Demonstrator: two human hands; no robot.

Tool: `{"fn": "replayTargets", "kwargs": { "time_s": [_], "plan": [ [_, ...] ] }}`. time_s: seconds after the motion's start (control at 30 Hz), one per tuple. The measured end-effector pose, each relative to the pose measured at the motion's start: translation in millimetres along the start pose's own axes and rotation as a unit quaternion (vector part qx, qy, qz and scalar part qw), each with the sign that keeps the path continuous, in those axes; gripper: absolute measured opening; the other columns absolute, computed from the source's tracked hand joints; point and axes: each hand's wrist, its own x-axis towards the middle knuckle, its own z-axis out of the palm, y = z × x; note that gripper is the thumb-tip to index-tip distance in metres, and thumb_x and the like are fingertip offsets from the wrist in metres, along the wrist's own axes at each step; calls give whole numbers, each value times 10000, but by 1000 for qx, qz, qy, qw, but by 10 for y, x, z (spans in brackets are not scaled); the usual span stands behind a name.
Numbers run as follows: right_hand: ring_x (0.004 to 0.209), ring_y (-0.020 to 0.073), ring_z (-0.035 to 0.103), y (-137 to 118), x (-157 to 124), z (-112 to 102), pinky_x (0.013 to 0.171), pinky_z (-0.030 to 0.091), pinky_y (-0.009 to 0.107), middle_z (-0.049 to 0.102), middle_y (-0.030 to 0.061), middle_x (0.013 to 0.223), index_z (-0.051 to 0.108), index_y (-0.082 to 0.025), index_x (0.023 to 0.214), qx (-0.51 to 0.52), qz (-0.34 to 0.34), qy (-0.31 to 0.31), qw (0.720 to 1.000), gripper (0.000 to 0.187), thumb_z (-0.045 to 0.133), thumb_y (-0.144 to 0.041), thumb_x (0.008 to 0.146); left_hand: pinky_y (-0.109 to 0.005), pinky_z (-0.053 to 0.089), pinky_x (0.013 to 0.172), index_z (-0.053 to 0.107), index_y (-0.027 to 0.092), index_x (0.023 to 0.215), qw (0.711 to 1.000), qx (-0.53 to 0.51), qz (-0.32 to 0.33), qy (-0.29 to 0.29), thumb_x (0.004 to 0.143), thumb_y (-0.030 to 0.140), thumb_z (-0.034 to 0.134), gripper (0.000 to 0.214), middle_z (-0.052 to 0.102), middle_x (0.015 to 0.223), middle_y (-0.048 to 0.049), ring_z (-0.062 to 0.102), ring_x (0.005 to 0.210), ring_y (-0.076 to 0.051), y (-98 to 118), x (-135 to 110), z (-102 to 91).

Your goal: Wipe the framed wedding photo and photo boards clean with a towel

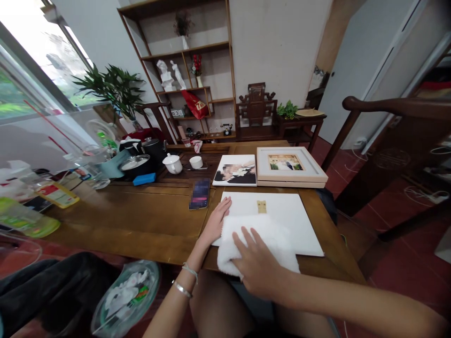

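Observation:
A white board (296,220) lies face down on the wooden table (141,220), with a small brass hanger (261,206) near its far edge. A white cloth (257,239) rests on the board's near left part. My right hand (257,265) lies flat on the cloth, fingers spread. My left hand (216,220) presses flat on the board's left edge, fingers stretched out, touching the cloth's side. Two bracelets sit on my left wrist.
A phone (200,193) lies left of the board. Behind it are a photo print (236,170) and a framed photo (289,165). Cups, a pot and a tea tray (176,171) stand further back. A bin (123,295) sits near my left knee.

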Motion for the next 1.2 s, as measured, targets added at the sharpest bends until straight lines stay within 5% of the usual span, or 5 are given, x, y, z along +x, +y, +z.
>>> {"fn": "replayTargets", "kwargs": {
  "time_s": [0.3, 0.5, 0.83, 1.0, 1.2],
  "plan": [
    [1031, 309, 509, 1008, 808, -259, 880, 390, 410, 643, 165, 1045, 612, -132, 1103, 52, 104, 40, 992, 391, 328, -363, 967, -419, 318, 1133, 574, 154, 1256, 999, 47, 2, 12, 922, 181, 362, 397, 525, 1374, -115, 449, 1309, -217, 142, 36, 4],
    [999, 292, 537, 1071, 1269, -207, 851, 396, 367, 656, 133, 1032, 600, -164, 1134, 71, 83, 38, 993, 414, 347, -445, 966, -419, 362, 1101, 617, 159, 1197, 998, 61, 6, 21, 912, 180, 390, 364, 583, 1299, -121, 487, 1270, -235, 157, 47, -3],
    [1138, 300, 452, 1273, 21, -228, 965, 371, 417, 596, 165, 1105, 612, -112, 1130, 34, 129, 59, 989, 324, 397, -193, 901, -439, 313, 1141, 566, 159, 1276, 998, 48, -19, 25, 910, 190, 378, 412, 511, 1396, -104, 440, 1326, -218, 71, 22, 39],
    [1286, 388, 318, 764, -559, -50, 1077, 198, 577, 446, 165, 1400, 682, -148, 1032, 1, 125, 28, 992, 352, 548, -126, 708, -442, 312, 1144, 565, 169, 1275, 999, 40, -12, 26, 912, 193, 384, 407, 513, 1395, -100, 439, 1328, -214, 71, 24, 39],
    [1342, 380, 260, 503, -540, -36, 1101, 153, 593, 403, 110, 1455, 687, -198, 1033, 41, 64, 2, 997, 393, 591, -146, 656, -443, 282, 1158, 547, 171, 1294, 998, 51, -17, 17, 927, 217, 375, 408, 493, 1413, -98, 420, 1342, -210, 74, 15, 36]
  ]
}}
